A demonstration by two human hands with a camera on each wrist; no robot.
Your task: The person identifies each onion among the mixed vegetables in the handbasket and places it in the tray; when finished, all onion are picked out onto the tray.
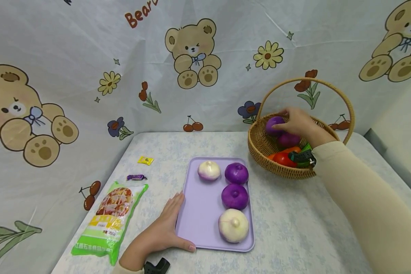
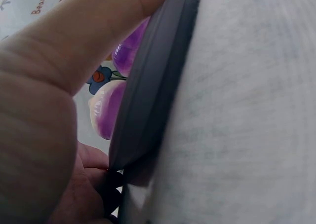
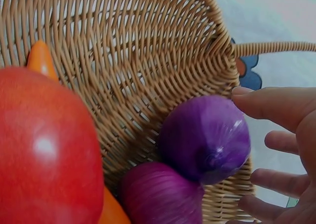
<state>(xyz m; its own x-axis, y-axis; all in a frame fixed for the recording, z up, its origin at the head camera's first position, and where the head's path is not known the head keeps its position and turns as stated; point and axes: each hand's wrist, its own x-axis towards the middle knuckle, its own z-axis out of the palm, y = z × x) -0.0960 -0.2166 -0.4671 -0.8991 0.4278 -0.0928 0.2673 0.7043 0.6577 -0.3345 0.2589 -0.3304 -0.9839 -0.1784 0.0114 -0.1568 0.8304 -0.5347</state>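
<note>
My right hand (image 1: pixel 297 122) reaches into a wicker basket (image 1: pixel 265 156) at the back right. In the right wrist view its fingers are spread beside a purple onion (image 3: pixel 205 137), with the thumb tip close to the onion's top; whether it touches, I cannot tell. A second, redder onion (image 3: pixel 160 194) lies against the first. On a lilac tray (image 1: pixel 200 213) sit two purple onions, one farther back (image 1: pixel 236 173) and one nearer (image 1: pixel 234 196), and two whitish onions, one at the back (image 1: pixel 209 170) and one in front (image 1: pixel 233 225). My left hand (image 1: pixel 164 230) rests at the tray's near left corner, fingers straight along its side.
A red tomato (image 1: pixel 284 159), something orange (image 1: pixel 292 149) and something green (image 1: pixel 305 149) share the basket, whose tall handle (image 1: pixel 303 79) arches over it. Left of the tray lie a green-and-white food bag (image 1: pixel 104 224), a purple-wrapped candy (image 1: pixel 136 177) and a yellow-wrapped candy (image 1: pixel 145 160).
</note>
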